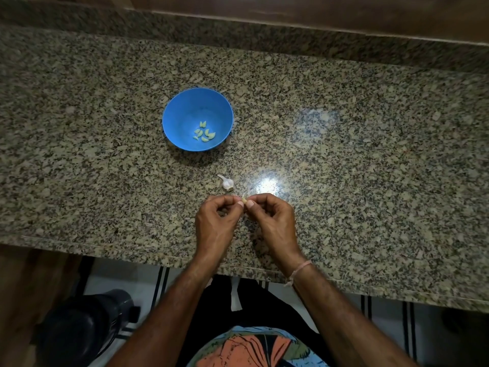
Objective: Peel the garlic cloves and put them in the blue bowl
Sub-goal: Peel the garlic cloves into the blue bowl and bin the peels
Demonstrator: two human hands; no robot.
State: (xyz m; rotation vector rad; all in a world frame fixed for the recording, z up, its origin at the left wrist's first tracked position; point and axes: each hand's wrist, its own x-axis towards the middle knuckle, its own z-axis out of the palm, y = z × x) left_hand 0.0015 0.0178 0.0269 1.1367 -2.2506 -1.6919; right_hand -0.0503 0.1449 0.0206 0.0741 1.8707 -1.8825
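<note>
While left hand [217,221] and right hand [274,221] pinch one garlic clove [244,201] | seemingly part-peeled

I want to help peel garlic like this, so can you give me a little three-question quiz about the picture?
1. True or false: the blue bowl is empty.
2. Where does the garlic bulb lie? A in the bowl; B on the counter, between bowl and hands; C on the floor.
3. Fill in: the left hand and right hand together pinch one garlic ____.
Key: 1 false, peeled cloves lie in it; 2 B; 3 clove.
</note>
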